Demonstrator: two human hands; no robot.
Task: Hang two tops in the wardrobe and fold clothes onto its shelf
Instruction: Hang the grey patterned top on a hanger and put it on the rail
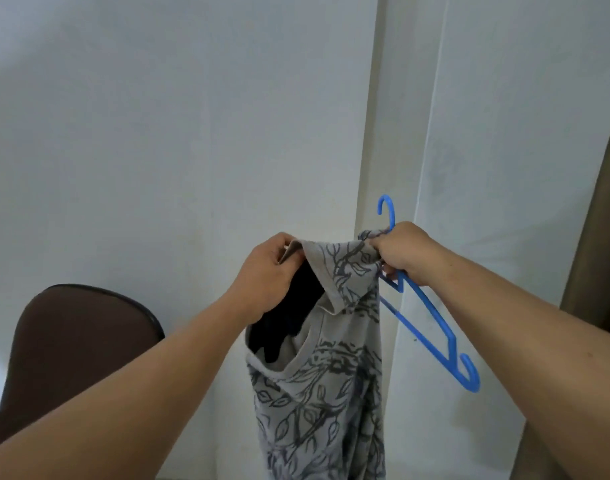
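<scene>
A grey top (326, 386) with a dark leaf print hangs in front of me, its neck opening showing a dark inside. My left hand (270, 271) pinches the top's upper edge at the left. My right hand (405, 252) grips the top's other shoulder together with a blue plastic hanger (431, 336). The hanger's hook sticks up above that hand and one arm of it slants down to the right, outside the cloth. The hanger's other arm is hidden behind the top.
A brown chair back (78, 344) stands at the lower left against the white wall (179, 133). A white panel (504, 168) runs down the right side, and a brown wardrobe edge (601, 237) shows at the far right.
</scene>
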